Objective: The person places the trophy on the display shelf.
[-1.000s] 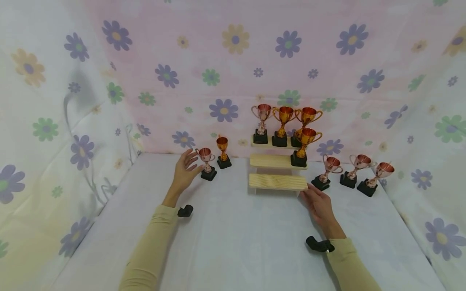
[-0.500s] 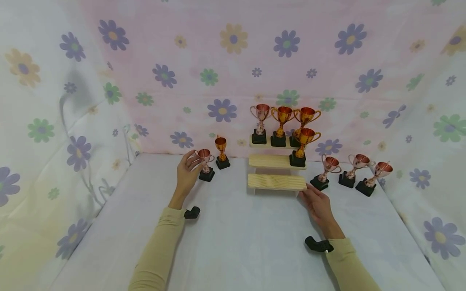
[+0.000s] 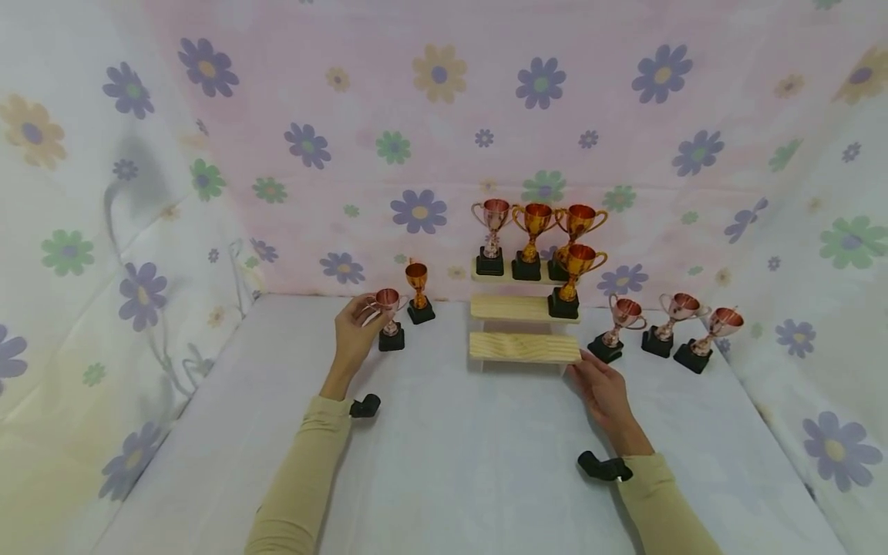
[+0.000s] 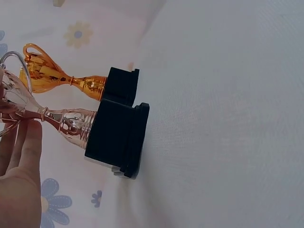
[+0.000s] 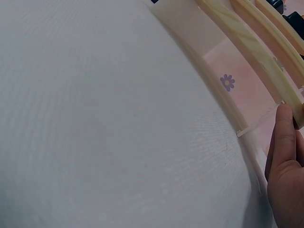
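My left hand point(image 3: 355, 331) grips a rose-gold trophy point(image 3: 390, 312) by its cup. The trophy stands upright on its black square base point(image 4: 118, 135); whether that base touches the table I cannot tell. Close behind it, to the right, is a gold trophy point(image 3: 418, 287). My right hand point(image 3: 605, 389) holds the right end of the lowest board of a three-tier wooden display stand point(image 3: 523, 347), fingertips at the board's end in the right wrist view. A rose-gold trophy point(image 3: 492, 223) and two gold trophies fill the top tier. Another gold trophy point(image 3: 576, 274) stands at the right of the middle tier.
Three rose-gold trophies stand on the table right of the stand: a near one point(image 3: 617, 327), a middle one point(image 3: 673, 322) and a far-right one point(image 3: 711, 339). White cloth point(image 3: 444, 455) covers the table. Flowered fabric point(image 3: 347, 116) hangs behind and at both sides.
My left hand has moved right and closed its fingers on the rose-gold trophy, whose base has turned to face the front more squarely. The right hand stays on the stand.
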### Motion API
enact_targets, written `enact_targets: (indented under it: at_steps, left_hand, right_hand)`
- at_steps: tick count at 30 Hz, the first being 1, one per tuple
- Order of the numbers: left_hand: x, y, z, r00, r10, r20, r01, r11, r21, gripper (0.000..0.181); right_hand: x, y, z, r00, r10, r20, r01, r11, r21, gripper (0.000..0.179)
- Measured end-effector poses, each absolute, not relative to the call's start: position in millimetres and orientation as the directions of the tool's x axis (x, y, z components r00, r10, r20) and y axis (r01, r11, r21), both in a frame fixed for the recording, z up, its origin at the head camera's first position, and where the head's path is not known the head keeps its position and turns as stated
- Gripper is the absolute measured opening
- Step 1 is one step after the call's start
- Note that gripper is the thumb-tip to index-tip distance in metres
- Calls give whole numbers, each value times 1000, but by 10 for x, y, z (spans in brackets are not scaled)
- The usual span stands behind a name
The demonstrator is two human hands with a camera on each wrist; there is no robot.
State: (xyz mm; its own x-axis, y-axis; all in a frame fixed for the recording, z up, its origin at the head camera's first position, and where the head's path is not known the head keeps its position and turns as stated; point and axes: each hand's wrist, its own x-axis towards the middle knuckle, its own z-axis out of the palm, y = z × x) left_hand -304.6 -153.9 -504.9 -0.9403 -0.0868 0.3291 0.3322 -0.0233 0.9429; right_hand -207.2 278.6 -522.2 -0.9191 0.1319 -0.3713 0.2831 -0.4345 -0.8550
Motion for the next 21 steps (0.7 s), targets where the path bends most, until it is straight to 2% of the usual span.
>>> enact_targets:
  at_steps: [14,21]
  left_hand:
    - [-3005,-1514,-5021,-955,-73,288,288,12,958,49]
    - [-2728,-1489,-4793,-957,-28,290,288,48,956,46]
  right_hand:
    - [-2082,2779,-5209,-914,155,-375,276,-442,-854,56]
    - [-2085,2782,-5201,-916,140,-375,280,-446,-850,56]
